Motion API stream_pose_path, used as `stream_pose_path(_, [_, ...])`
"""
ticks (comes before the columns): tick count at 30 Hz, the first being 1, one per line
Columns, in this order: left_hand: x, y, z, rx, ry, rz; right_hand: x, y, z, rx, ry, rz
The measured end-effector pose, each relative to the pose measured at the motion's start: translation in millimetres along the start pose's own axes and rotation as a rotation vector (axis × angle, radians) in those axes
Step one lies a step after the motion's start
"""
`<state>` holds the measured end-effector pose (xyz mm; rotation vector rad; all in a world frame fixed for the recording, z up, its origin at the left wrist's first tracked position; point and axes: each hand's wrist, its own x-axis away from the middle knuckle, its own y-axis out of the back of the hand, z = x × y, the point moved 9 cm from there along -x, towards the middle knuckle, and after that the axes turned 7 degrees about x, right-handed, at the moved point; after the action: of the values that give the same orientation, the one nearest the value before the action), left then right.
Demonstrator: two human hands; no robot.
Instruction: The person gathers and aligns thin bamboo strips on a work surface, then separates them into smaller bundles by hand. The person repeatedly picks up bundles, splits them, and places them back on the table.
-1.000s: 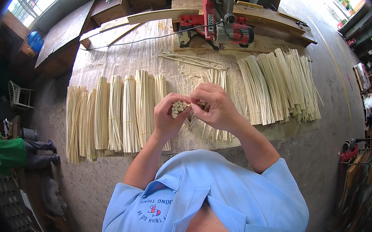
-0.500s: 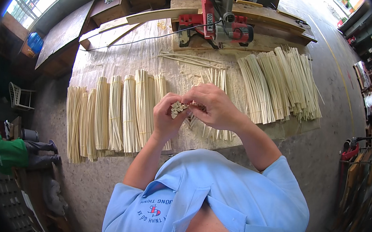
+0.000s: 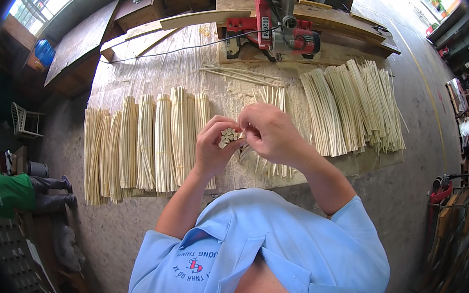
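My left hand (image 3: pixel 210 145) is wrapped round a small bundle of thin pale wooden sticks (image 3: pixel 228 138), whose cut ends point up toward me. Close against the bundle's right side is my right hand (image 3: pixel 271 132), its fingers curled in a pinch. Whatever those fingers hold, if anything, is hidden. Loose sticks (image 3: pixel 275 169) lie on the table below and behind the right hand. To the left stands a row of tied stick bundles (image 3: pixel 162 142), and a larger heap of sticks (image 3: pixel 351 107) lies on the right.
A red miter saw (image 3: pixel 270 34) stands at the far side of the sawdust-strewn table (image 3: pixel 139 78), its dark cable (image 3: pixel 190 47) trailing left. A few sticks (image 3: pixel 241 76) lie before it. At lower left is another person in a green shirt (image 3: pixel 12 193); wooden racks (image 3: pixel 458 224) stand right.
My right hand has drawn slightly up and right from the stick ends, its fingers curling tighter. The left hand still grips the bundle, tilted a little differently.
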<state>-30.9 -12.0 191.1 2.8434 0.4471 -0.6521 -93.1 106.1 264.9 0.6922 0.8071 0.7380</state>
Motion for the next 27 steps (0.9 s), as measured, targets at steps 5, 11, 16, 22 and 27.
stream_pose_path(5, [0.6,2.0,1.9,-0.023,0.042,-0.014,5.5,-10.9,1.1,-0.031,-0.018,0.005])
stream_pose_path(11, [1.7,2.9,5.0,-0.010,-0.037,-0.055,5.0,-9.2,8.9,-0.064,-0.014,0.050])
stream_pose_path(16, [-2.5,-1.3,4.9,-0.008,0.013,-0.025,5.8,-7.8,-0.3,-0.128,0.004,0.006])
stream_pose_path(22, [-3.1,-5.5,3.0,0.046,-0.029,0.089,4.4,-3.7,-8.2,-0.171,-0.023,0.039])
stream_pose_path(27, [-2.2,-3.5,4.7,0.058,-0.014,0.075,4.0,-5.9,-10.8,-0.189,-0.022,0.048])
